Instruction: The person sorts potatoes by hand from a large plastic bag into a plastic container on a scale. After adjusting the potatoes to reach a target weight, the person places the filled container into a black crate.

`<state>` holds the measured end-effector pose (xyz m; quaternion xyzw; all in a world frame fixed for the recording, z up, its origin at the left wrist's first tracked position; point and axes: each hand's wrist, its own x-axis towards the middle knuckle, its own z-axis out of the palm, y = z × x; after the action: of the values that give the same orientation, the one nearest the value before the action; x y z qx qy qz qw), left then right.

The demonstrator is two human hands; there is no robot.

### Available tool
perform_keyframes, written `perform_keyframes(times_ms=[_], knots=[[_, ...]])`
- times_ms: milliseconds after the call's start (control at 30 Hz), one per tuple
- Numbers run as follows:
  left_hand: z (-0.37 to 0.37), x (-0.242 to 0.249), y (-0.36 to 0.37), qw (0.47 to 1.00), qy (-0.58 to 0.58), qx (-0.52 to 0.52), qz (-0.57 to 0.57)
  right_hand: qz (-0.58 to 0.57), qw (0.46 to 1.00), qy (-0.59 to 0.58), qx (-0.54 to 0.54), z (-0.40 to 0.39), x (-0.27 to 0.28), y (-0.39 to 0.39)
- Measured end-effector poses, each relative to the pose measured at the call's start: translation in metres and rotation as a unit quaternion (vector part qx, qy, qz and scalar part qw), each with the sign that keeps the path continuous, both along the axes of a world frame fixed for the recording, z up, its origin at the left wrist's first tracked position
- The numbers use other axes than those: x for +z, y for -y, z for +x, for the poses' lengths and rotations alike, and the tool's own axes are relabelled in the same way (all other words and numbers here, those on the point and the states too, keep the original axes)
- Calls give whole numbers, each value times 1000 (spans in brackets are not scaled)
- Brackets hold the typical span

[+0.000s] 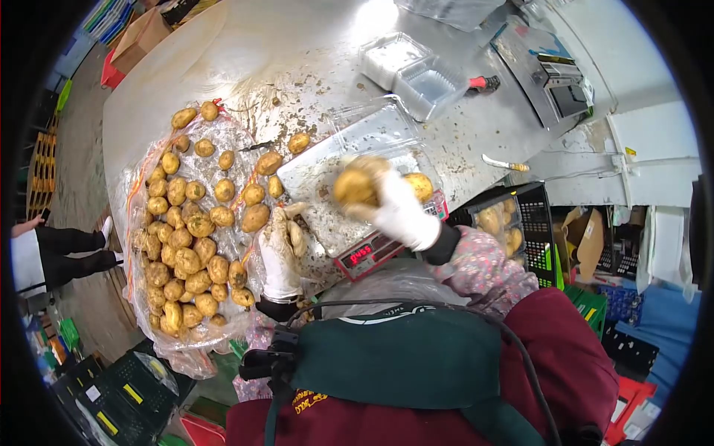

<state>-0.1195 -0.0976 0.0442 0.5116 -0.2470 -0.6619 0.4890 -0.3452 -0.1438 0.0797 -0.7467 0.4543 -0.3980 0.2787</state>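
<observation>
My right hand [394, 204], in a white glove, grips a potato [355, 186] above the scale; hand and potato are blurred. Another potato [419, 187] lies just right of it, in what looks like a clear plastic container on the scale. The scale [316, 189] has a dirt-specked metal plate and a red display at its near side. My left hand [281, 249], in a soiled white glove, rests beside the plate's left edge, fingers loosely curled and apart, nothing visible in them. Left of it, a heap of potatoes [186, 260] lies on an opened plastic bag [245, 145].
Stacked clear containers [398, 63] stand at the back of the metal table [297, 37]. A knife [506, 163] lies near its right edge. A black crate [539, 223] with bagged potatoes is at right. A device with a screen [569, 100] stands at back right. A person [63, 253] is at far left.
</observation>
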Motion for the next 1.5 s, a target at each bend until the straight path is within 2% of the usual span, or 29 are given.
perform_keyframes(times_ms=[67,133,200,233,300,333,367,400,500,533,567,600,667,733,800,867,933,967,1000,1033,1067,1133,1167,1200,1233,1267,1333,1400,1500], knots=[[-5,-7,5,998,37,22,-46,149,983,-24,-105,-42,0,8],[-7,-9,7,998,27,7,-49,133,983,-78,-104,-84,-19,16],[-11,-9,7,998,17,5,-53,154,982,-47,-103,-108,-36,17],[-12,-7,8,999,2,5,-42,154,981,-45,-108,-110,-20,19],[-10,-3,12,997,18,3,-68,323,938,-33,-122,-116,12,22],[-12,5,14,995,33,7,-94,347,923,115,-119,-126,13,23],[-12,20,13,997,52,43,-48,316,925,158,-139,-133,17,25],[1,15,15,991,96,48,-80,285,924,199,-157,-138,19,27],[31,40,20,973,174,126,-84,34,938,252,-234,-89,22,29],[42,46,22,968,186,149,-75,79,965,186,-165,-54,8,17],[60,43,25,963,184,152,-122,-26,995,67,-73,-12,4,-2],[75,41,27,956,181,154,-171,-132,990,-53,21,24,2,-18],[91,47,26,960,126,185,-171,-151,988,2,19,37,15,-17],[78,63,29,936,237,151,-212,-157,985,-6,-70,-7,20,10],[51,59,33,939,271,83,-195,-162,973,-20,-162,-57,22,30],[18,33,54,969,220,-29,-104,18,965,85,-249,-98,25,31],[-21,-5,75,991,40,-114,-55,9,951,168,-259,-138,-25,31],[-32,-44,90,982,-110,-138,-64,5,951,167,-261,-152,-43,22],[-49,-58,106,971,-190,-143,-18,107,947,144,-266,-165,-57,11],[-62,-60,110,969,-236,-70,-23,206,933,120,-269,-173,-67,1],[-76,-60,113,959,-281,3,-28,229,927,134,-264,-174,-71,-12],[-102,-6,96,976,-151,-36,-154,389,849,285,-217,-171,-53,-29],[-94,-6,87,981,-22,-92,-171,387,847,288,-222,-173,-53,-33],[-107,26,66,981,40,-106,-156,452,804,341,-181,-176,-53,-37],[-106,16,51,966,123,-88,-208,511,753,392,-137,-178,-54,-40],[-104,-5,36,942,204,-68,-259,499,749,424,-97,-178,-58,-44],[-94,-36,9,982,141,-9,-129,431,821,364,-86,-170,-61,-51],[-90,-15,-9,994,49,-75,59,413,791,444,-81,-164,-60,-56],[-102,-24,-24,998,48,-34,-20,430,790,429,-81,-157,-70,-50]])
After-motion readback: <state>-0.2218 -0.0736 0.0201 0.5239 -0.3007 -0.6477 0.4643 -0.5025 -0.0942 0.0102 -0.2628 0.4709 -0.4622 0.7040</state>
